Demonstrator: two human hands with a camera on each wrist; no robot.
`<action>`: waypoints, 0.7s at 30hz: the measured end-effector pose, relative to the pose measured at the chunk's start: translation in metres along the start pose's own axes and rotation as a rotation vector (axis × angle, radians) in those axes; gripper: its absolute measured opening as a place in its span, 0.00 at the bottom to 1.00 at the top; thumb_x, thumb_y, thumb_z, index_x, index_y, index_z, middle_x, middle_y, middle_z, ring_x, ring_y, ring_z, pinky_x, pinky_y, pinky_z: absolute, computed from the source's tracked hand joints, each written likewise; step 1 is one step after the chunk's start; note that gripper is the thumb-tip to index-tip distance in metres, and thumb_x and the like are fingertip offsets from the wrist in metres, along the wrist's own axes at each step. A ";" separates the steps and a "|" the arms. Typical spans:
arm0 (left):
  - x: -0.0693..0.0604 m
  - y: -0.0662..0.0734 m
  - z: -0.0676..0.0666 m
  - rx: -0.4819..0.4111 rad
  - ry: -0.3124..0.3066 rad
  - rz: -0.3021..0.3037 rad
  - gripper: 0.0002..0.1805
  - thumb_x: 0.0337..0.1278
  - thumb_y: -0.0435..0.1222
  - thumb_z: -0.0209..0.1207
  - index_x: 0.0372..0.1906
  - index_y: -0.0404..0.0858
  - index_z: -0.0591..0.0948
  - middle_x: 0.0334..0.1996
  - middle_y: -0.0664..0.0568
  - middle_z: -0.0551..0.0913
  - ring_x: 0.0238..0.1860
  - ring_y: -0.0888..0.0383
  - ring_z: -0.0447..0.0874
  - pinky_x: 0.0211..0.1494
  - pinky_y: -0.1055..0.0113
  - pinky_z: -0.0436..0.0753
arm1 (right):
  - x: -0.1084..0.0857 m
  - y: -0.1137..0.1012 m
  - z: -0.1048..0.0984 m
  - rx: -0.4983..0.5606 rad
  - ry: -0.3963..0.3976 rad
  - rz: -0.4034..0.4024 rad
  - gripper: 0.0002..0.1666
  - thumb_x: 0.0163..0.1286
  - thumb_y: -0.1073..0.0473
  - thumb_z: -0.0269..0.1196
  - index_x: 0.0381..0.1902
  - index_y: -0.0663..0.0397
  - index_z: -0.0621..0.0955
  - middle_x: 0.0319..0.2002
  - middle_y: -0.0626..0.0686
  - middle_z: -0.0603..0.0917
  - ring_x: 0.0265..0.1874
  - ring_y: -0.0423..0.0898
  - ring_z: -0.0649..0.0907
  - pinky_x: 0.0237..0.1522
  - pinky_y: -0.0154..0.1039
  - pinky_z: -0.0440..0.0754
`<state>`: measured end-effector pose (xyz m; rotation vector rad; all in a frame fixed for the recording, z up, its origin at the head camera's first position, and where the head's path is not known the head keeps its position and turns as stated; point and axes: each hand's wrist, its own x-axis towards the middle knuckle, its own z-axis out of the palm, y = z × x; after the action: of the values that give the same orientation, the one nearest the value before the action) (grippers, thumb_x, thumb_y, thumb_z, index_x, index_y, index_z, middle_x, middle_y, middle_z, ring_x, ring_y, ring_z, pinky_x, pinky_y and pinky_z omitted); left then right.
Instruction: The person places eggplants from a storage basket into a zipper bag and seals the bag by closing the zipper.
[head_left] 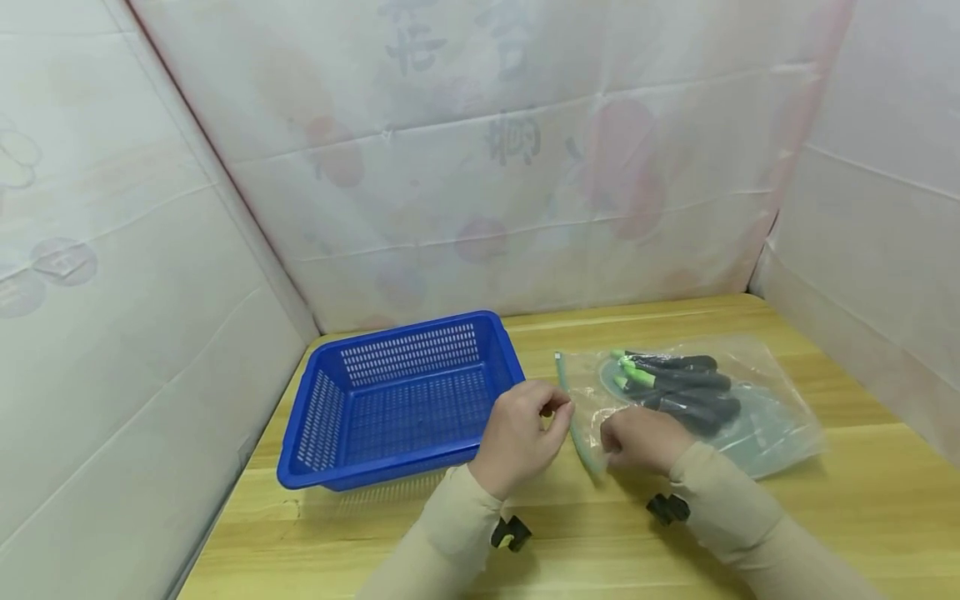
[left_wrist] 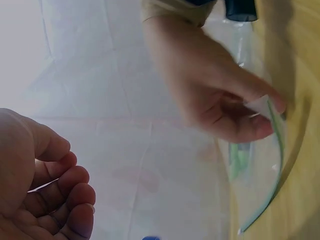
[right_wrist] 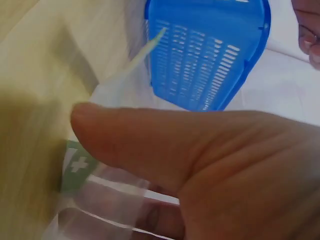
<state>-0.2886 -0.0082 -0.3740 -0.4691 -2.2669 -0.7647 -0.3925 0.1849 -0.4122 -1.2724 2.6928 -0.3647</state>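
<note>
A clear zip bag [head_left: 780, 408] lies on the table at the right, with several dark eggplants [head_left: 678, 382] with green stem ends inside it. My right hand [head_left: 645, 439] pinches the near corner of the bag by its green zip edge [left_wrist: 278, 170], lifting that edge slightly. In the right wrist view, the fingers show through the clear plastic behind the thumb [right_wrist: 125, 132]. My left hand [head_left: 525, 429] hovers between the basket and the zip edge. Its fingers [left_wrist: 75, 182] are loosely curled and hold nothing.
A blue plastic basket [head_left: 401, 461] with slotted sides stands on the left of the wooden table [head_left: 600, 542]; nothing is seen inside it. Pale printed sheets [head_left: 420, 192] hang behind the table and along both sides.
</note>
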 end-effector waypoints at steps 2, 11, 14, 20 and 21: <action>0.002 -0.003 -0.003 -0.006 0.011 -0.009 0.04 0.58 0.32 0.62 0.29 0.42 0.83 0.26 0.59 0.80 0.28 0.65 0.76 0.32 0.79 0.72 | 0.000 0.003 0.000 -0.007 -0.013 0.030 0.09 0.41 0.61 0.65 0.17 0.41 0.75 0.19 0.39 0.74 0.20 0.39 0.72 0.23 0.39 0.71; 0.001 -0.011 -0.007 -0.002 0.022 -0.021 0.04 0.59 0.33 0.61 0.30 0.41 0.82 0.25 0.57 0.79 0.25 0.62 0.75 0.31 0.79 0.72 | 0.004 0.025 0.001 -0.111 0.066 0.054 0.05 0.51 0.62 0.67 0.26 0.45 0.84 0.30 0.46 0.84 0.32 0.50 0.83 0.35 0.51 0.81; 0.001 -0.012 -0.008 -0.001 0.027 -0.026 0.04 0.59 0.33 0.61 0.30 0.41 0.82 0.25 0.57 0.79 0.26 0.64 0.75 0.31 0.79 0.73 | 0.006 0.037 0.001 -0.148 0.120 0.040 0.04 0.56 0.61 0.67 0.26 0.44 0.84 0.28 0.45 0.84 0.32 0.52 0.83 0.38 0.52 0.80; 0.001 -0.015 -0.013 0.014 -0.001 -0.074 0.04 0.60 0.35 0.61 0.31 0.43 0.83 0.26 0.59 0.79 0.26 0.65 0.75 0.30 0.78 0.73 | 0.006 0.058 -0.004 -0.158 0.113 0.041 0.03 0.57 0.58 0.66 0.31 0.47 0.84 0.31 0.46 0.84 0.33 0.52 0.83 0.40 0.54 0.79; 0.001 -0.016 -0.014 0.022 -0.019 -0.087 0.04 0.61 0.35 0.61 0.31 0.43 0.83 0.26 0.60 0.78 0.26 0.65 0.74 0.30 0.78 0.72 | 0.006 0.060 -0.005 -0.138 0.102 0.041 0.06 0.57 0.59 0.66 0.34 0.49 0.85 0.33 0.48 0.85 0.35 0.53 0.83 0.41 0.54 0.79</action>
<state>-0.2906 -0.0292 -0.3713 -0.3718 -2.3240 -0.7808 -0.4417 0.2176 -0.4236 -1.2641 2.8693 -0.2493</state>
